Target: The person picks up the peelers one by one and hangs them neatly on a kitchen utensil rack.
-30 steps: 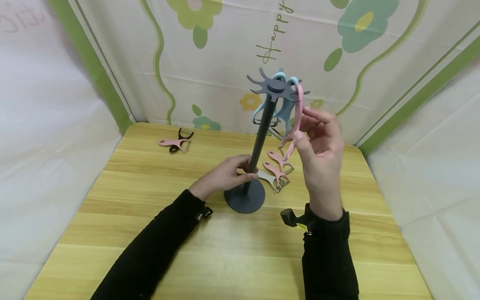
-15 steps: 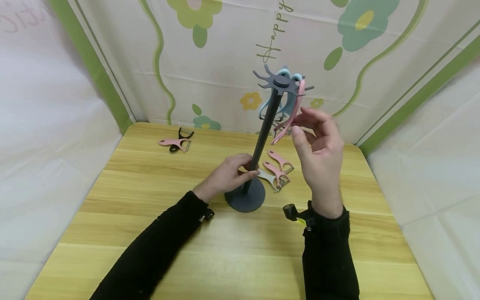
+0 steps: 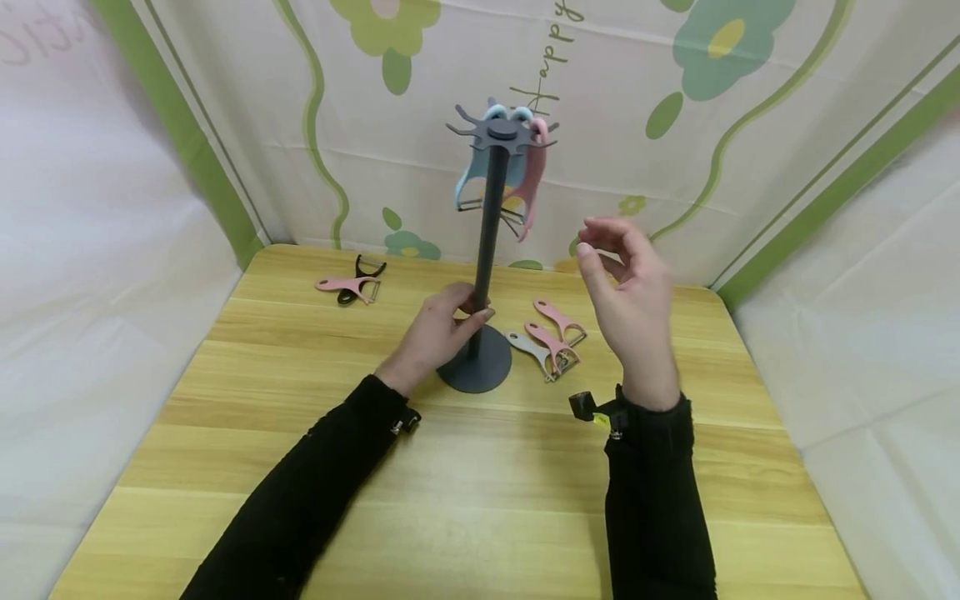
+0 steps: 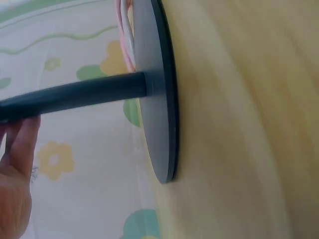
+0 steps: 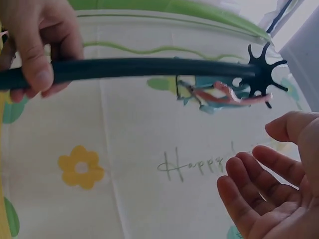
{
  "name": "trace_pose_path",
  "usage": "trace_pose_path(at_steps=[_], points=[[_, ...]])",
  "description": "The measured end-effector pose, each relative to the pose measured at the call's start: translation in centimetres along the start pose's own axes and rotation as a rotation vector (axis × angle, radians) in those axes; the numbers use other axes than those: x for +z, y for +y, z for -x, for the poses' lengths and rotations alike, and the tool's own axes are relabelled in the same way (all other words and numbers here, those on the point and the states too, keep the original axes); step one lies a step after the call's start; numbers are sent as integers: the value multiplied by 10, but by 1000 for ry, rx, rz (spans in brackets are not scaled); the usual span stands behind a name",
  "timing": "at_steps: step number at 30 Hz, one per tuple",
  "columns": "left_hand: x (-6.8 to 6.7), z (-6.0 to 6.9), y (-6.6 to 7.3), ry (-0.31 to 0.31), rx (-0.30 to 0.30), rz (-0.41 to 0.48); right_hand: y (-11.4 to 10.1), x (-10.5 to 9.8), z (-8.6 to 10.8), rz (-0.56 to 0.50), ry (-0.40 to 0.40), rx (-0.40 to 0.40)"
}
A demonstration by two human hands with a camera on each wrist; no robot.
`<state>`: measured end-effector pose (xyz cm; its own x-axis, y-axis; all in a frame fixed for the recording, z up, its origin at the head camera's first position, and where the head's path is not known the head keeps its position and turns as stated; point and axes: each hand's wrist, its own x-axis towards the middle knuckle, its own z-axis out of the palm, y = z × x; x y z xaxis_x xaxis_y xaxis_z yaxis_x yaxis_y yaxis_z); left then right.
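A dark grey hook stand (image 3: 491, 217) with a round base (image 3: 487, 371) rises from the table. My left hand (image 3: 433, 332) grips its pole low down, fingers behind and thumb in front; the left wrist view shows fingertips on the pole (image 4: 84, 93). From the hooked top hang light blue peelers (image 3: 471, 171) and a pink peeler (image 3: 534, 179), side by side. To the right of the stand my right hand (image 3: 633, 304) is held in the air, its fingers loosely bent, holding nothing. In the right wrist view that palm (image 5: 279, 194) faces the pink peeler from a short distance.
Right of the base lie a white peeler (image 3: 528, 346) and two pink peelers (image 3: 557, 317), partly overlapping. Further left, another pink peeler (image 3: 341, 284) lies across a black peeler (image 3: 366, 267). A patterned cloth wall (image 3: 420, 167) stands behind the wooden table (image 3: 450, 500).
The right hand has let go of the pink peeler, which now hangs from the stand. Still in the left hand's grip, the stand has moved left and become more upright.
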<state>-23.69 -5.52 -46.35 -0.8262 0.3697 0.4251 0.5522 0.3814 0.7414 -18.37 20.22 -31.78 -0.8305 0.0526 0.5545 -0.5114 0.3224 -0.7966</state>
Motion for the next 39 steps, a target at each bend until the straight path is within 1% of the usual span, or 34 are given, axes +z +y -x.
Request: trace_pose_path(at_steps=[3,6,11,14,18,22,26,30,36,39], points=[[-6,0,-4,28,-38,-8,10,0,-4,91,-59,53],[-11,-1,-8,43,-77,-12,22,-1,-9,177,-146,107],[-15,-2,-9,39,-111,-5,47,-1,-16,320,-301,173],[-15,-2,-8,31,-124,7,63,-1,-19,417,-373,211],[-17,-4,-7,14,-139,22,84,0,-20,506,-421,278],[-21,-5,-5,-28,-150,29,105,1,-21,579,-456,321],[-24,-6,-3,-60,-155,12,122,0,-20,636,-497,343],[-24,-6,-3,-58,-129,-27,135,-1,-19,669,-543,377],[-20,-5,-4,-43,-99,-33,150,-1,-17,666,-592,430],[-18,-5,-3,-49,-90,-27,156,-1,-15,664,-622,459]])
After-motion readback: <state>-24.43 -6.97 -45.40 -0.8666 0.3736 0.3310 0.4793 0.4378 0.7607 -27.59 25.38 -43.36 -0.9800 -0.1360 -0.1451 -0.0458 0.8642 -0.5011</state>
